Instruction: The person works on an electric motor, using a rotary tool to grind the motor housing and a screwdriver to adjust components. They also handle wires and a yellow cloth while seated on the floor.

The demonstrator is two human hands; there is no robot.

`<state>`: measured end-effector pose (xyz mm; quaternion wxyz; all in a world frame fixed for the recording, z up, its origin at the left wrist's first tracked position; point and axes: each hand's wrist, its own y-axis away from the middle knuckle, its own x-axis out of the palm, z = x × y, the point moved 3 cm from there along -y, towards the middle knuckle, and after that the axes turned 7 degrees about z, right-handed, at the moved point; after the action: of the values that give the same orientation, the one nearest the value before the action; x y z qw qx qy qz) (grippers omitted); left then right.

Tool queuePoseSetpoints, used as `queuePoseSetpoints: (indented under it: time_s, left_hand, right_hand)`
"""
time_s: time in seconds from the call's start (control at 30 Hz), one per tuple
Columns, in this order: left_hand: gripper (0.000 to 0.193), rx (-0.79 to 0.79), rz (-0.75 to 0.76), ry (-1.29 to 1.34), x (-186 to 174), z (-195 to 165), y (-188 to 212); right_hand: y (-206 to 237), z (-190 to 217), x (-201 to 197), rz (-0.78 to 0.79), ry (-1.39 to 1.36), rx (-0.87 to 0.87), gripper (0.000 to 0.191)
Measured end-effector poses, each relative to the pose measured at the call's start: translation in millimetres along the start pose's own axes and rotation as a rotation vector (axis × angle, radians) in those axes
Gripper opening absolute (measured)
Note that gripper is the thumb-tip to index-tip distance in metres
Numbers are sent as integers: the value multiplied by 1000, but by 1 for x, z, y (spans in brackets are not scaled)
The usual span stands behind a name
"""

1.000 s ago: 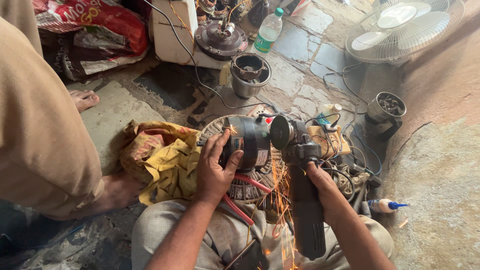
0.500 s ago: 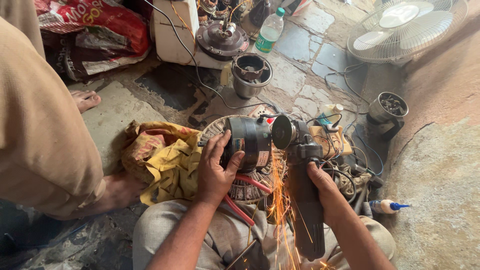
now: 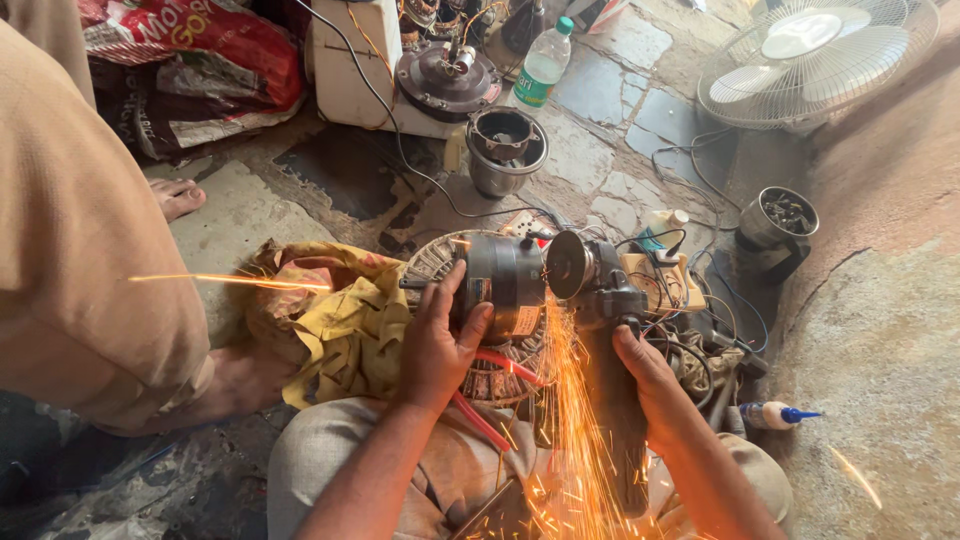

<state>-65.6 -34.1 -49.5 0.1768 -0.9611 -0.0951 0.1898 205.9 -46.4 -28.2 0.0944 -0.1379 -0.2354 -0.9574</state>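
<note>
Bare forearms, no sleeves; left hand (image 3: 432, 350), right hand (image 3: 650, 375) ungloved; grey-beige trousers (image 3: 330, 455)

Just the one view here, your head cam, pointing steeply down over your lap at the stone floor (image 3: 610, 190). It sits pretty close, your forearms filling the bottom edge.
</note>
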Motion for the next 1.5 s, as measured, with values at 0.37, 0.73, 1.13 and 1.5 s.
queuePoseSetpoints:
  time_s: [0.37,0.73,1.13,1.5]
  left_hand:
    - [58,109,-22,-38,0,1,3]
    - [57,115,2,0,4,2,0]
    - [58,114,-13,-13,7,4,1]
    - [58,152,-34,-47,7,5,2]
  right_hand:
    - [1,-10,3,-136,-60,66,54]
    - [8,-10,0,-25,55,-16,55]
    - [10,-10,-4,-20,61,-17,51]
    - [5,-14,-9,-64,56,16,50]
